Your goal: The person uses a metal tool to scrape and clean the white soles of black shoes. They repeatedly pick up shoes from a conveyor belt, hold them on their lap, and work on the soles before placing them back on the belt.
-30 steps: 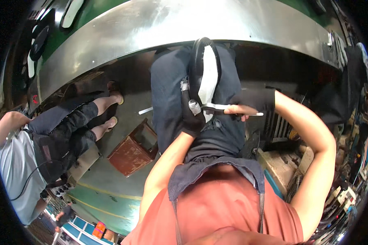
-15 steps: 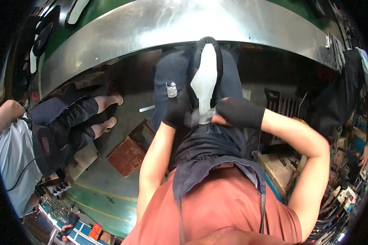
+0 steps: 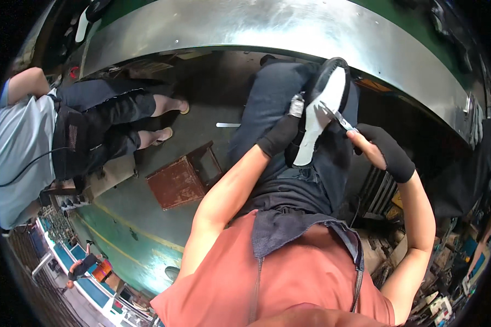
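Across my lap lies a dark shoe upper, sole side up, with a white insole (image 3: 325,111) showing and gathered black edging (image 3: 339,64) round the toe. My left hand (image 3: 283,133), in a black glove with silver tape (image 3: 297,106) on a fingertip, grips the shoe's left side; part of its fingers is hidden behind it. In my right hand (image 3: 375,147), gloved in black with bare fingertips, is a metal pincer-like tool (image 3: 339,118). Its two narrow prongs lie over the middle of the white insole; whether they touch it I cannot tell.
A curved metal bench edge (image 3: 256,24) runs just beyond my knees. On the floor to the left stands a brown wooden stool (image 3: 174,185), near a pale strip (image 3: 227,125). Another person (image 3: 76,125) is further left. Machinery and clutter (image 3: 439,305) crowd the right side.
My right hand has moved from the heel end up to the shoe's right side, and the pincer-like tool now shows clearly. The shoe leans more to the right; the whole view has shifted.
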Tool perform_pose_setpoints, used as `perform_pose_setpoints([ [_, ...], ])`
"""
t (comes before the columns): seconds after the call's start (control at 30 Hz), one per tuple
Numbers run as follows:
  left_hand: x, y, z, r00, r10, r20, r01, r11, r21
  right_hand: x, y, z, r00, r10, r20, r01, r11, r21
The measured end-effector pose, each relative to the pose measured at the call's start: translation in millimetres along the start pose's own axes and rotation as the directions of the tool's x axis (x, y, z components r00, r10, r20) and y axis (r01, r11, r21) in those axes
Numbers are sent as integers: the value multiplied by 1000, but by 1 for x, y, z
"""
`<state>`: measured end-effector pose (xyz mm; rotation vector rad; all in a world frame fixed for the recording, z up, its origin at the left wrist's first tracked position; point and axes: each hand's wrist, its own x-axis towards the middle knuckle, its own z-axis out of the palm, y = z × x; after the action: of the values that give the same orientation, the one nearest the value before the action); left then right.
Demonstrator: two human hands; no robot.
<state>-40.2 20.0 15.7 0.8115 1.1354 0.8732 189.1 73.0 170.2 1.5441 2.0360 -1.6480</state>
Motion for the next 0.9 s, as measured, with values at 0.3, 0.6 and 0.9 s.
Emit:
perform_pose_setpoints([
  [0.3,8,3,28,847,489,-209,-438,864,248,25,37,18,853,-467,-232,242,748,-619],
  [0.6,6,24,24,952,261,-160,-217,944,249,-17,-20,-15,960,-275,41,212,629,-748],
  [0.9,17,15,-2,977,-40,209,152,819,-553,15,31,25,870,-492,-15,418,754,-506],
])
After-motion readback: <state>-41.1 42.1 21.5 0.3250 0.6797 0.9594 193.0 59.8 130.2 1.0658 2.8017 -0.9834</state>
